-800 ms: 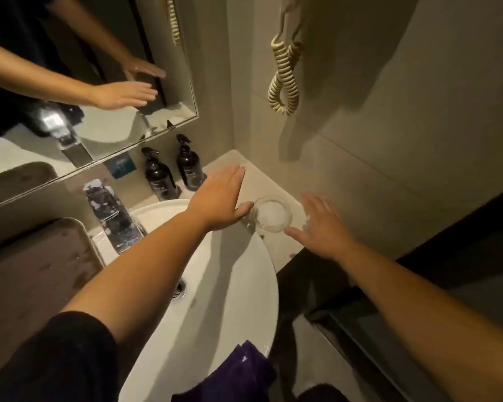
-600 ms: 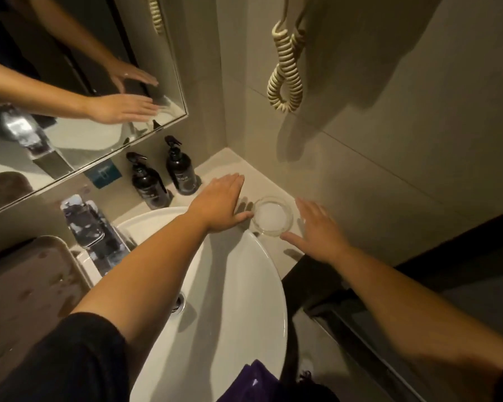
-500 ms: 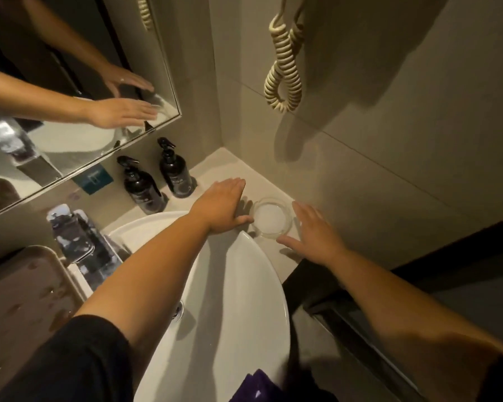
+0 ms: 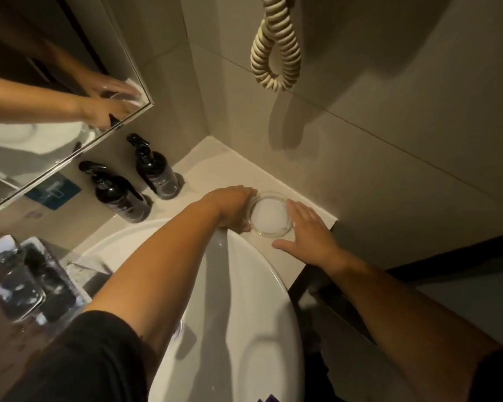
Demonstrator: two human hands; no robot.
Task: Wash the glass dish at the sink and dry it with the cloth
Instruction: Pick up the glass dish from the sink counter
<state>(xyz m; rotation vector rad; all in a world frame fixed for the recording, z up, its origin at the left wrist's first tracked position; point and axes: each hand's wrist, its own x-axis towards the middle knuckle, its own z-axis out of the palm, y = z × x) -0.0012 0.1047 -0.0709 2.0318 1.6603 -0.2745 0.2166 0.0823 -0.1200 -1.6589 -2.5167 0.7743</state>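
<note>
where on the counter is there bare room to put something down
Bare counter runs from the corner back behind the glass dish, right of the two dark pump bottles. Crowded where left hand and right hand flank the dish.

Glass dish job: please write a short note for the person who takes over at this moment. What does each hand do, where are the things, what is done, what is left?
Left hand: fingers curled round the left rim of the glass dish.
Right hand: fingers straight, touching the dish's right rim.
The dish stands on the counter in the corner, beside the white sink. A bit of purple cloth shows at the bottom edge of the view.
Done: both hands are on the dish.
Left: lift the dish over the sink, wash it, dry it with the cloth. No water is seen running.
</note>
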